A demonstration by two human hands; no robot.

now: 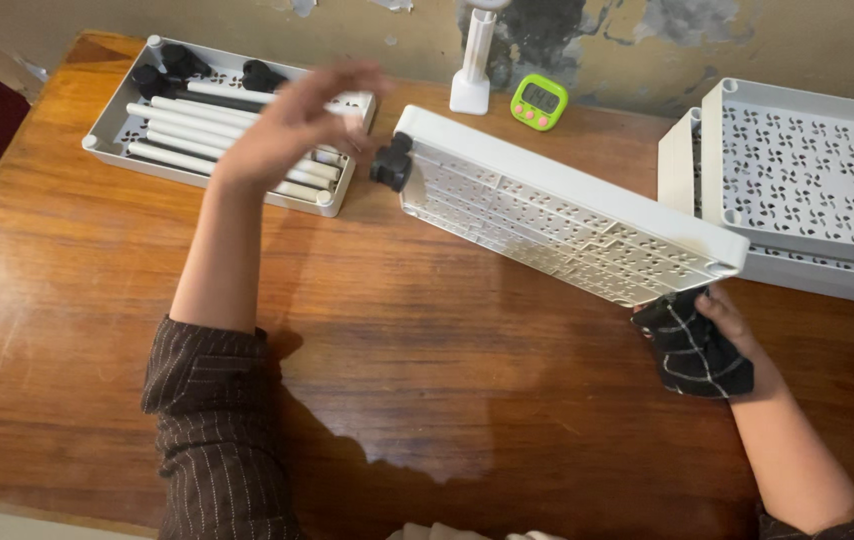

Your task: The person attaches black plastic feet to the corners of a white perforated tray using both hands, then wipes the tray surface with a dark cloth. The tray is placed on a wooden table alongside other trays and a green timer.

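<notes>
While the right hand [722, 318] is gripping a dark checked cloth [692, 350] under the corner of a tilted white perforated tray [557, 215], probably propping it up off the wooden table [427, 340], the left hand [297, 120] is hovering open, fingers loose, holding nothing, over another tray [107, 125] full of white tubes [187, 125] and black knobs [182, 60].

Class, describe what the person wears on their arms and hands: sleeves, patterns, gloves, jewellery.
Both forearms are bare. The left arm's sleeve is dark brown with thin pale pinstripes, pushed up near the elbow. The right sleeve barely shows, equally dark. The left hand shows no glove or jewellery.
</notes>
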